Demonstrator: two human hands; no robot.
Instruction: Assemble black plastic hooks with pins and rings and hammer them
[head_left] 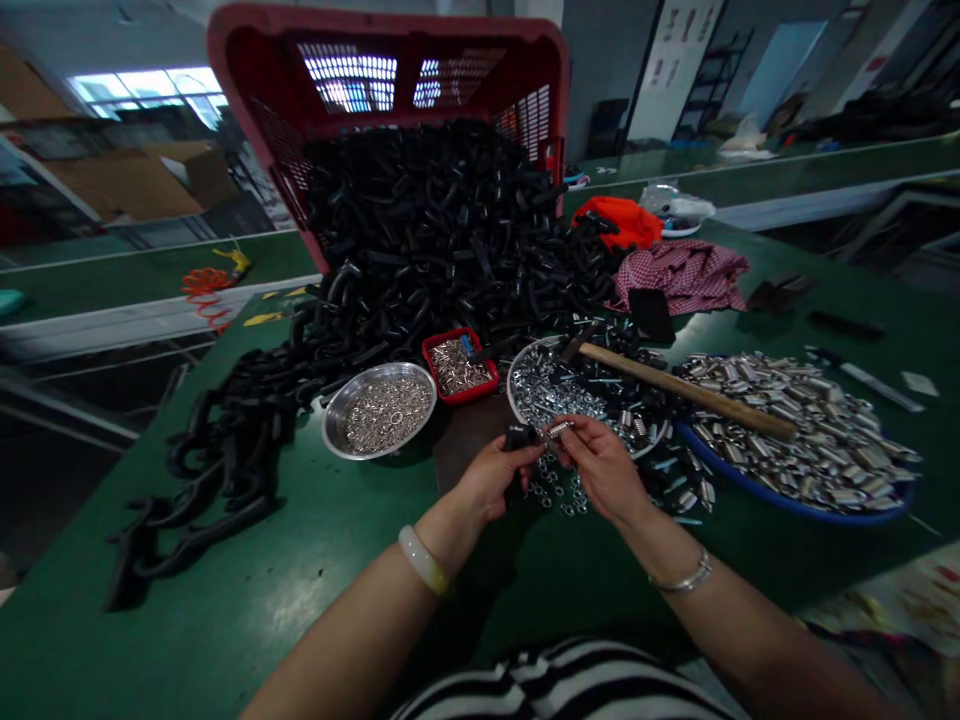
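In the middle of the head view, my left hand [491, 477] is closed around a black plastic handle [517, 437], most of which my fingers hide. Close beside it, my right hand [600, 468] pinches a small ribbed metal piece [557, 431] that looks like a spring or threaded part. The two parts are held end to end, but I cannot tell whether they touch. Just beyond my hands is a white-rimmed bowl [514, 385] of small metal hardware. Loose nuts [551, 490] lie on the green table under my hands.
A red crate [559, 100] spills black handles [435, 230] across the table [322, 610]. A steel bowl [330, 435] and a red tray [469, 394] hold tiny metal parts. A hammer [690, 390] lies across the bowl towards a blue basin [806, 507] of metal pieces. A checked cloth [682, 275] lies behind.
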